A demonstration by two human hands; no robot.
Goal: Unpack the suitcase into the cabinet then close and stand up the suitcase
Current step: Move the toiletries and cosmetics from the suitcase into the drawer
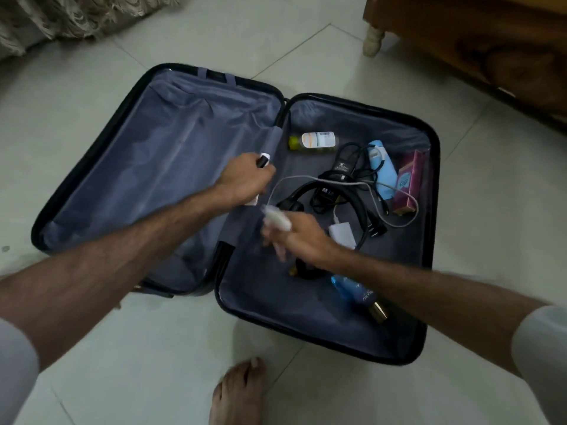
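Floor (184,348): pale tiles, beneath both hands; bare foot (237,391) planted below the hands, at the bottom edge of view.
Cabinet (478,47): wooden, on a pale turned leg, well beyond the right hand at upper right.
Curtain (61,16): patterned fabric, far beyond the left hand at upper left.
Suitcase (429,271): laid open flat on the floor, both halves lined in grey-blue; left half under and beyond the left hand, holding nothing visible; right half under and beyond the right hand, holding the loose items.
Left hand (245,180): over the hinge strip, fingers curled tight round a small object with a black and white end; object's identity not determinable.
Right hand (302,237): just right of the left hand, blurred; fingers clamped on a small white tube-like item (277,220).
Black cables and adapter (343,176): tangled, just beyond the right hand.
Pink box (409,182): far right of the right hand, against the case wall.
Light blue tube (382,170): between cables and pink box.
Blue bottle with gold cap (362,297): just below the right wrist.
Yellow-green bottle (313,142): lying on its side, beyond both hands, near the hinge.
White charger (342,234): immediately right of the right hand, white cord looping away from it.
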